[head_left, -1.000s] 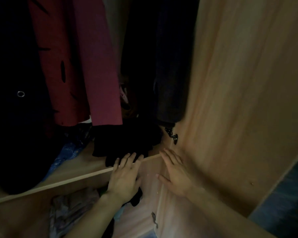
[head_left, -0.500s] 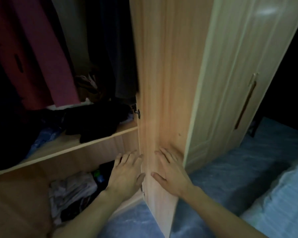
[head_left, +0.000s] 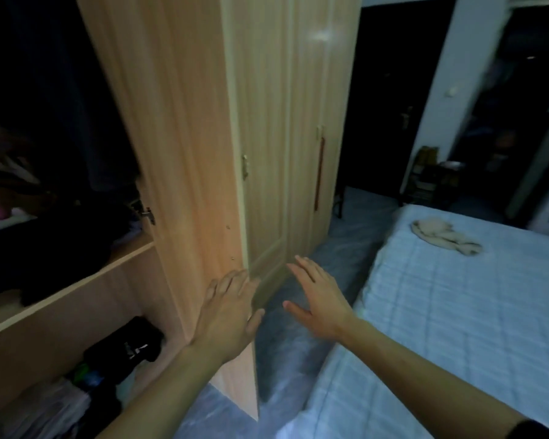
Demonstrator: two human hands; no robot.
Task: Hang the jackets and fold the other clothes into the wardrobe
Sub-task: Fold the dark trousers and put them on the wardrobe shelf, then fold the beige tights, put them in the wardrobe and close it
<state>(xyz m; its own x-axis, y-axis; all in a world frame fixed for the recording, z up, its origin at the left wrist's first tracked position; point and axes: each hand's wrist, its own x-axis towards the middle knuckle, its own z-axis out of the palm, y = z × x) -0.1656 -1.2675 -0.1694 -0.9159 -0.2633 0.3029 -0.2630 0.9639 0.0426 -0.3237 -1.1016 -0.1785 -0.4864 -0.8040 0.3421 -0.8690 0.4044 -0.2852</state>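
- Here, your left hand [head_left: 227, 315] lies flat on the inner face of the open light-wood wardrobe door [head_left: 178, 153], low down by its free edge. Its fingers are straight and close together, with the thumb out to the side, and they grip nothing.
- Your right hand [head_left: 317, 302] hangs just past that door edge, over the blue-grey floor [head_left: 298, 359]. Its fingers are straight and spread apart and hold nothing. You cannot tell from this view whether it touches the door.
- Inside the wardrobe, a heap of black clothes [head_left: 61, 245] sits on the wooden shelf [head_left: 86, 280].
- Under the shelf, a folded black garment with white print [head_left: 130, 343] lies next to a stack of pale folded clothes [head_left: 45, 413].
- A crumpled beige garment [head_left: 441, 237] lies on the light-blue quilted bed [head_left: 457, 327], well apart from both of your hands.
- Beyond the open door stand the closed cream wardrobe doors [head_left: 267, 153], one of them with a long brown handle [head_left: 320, 172].
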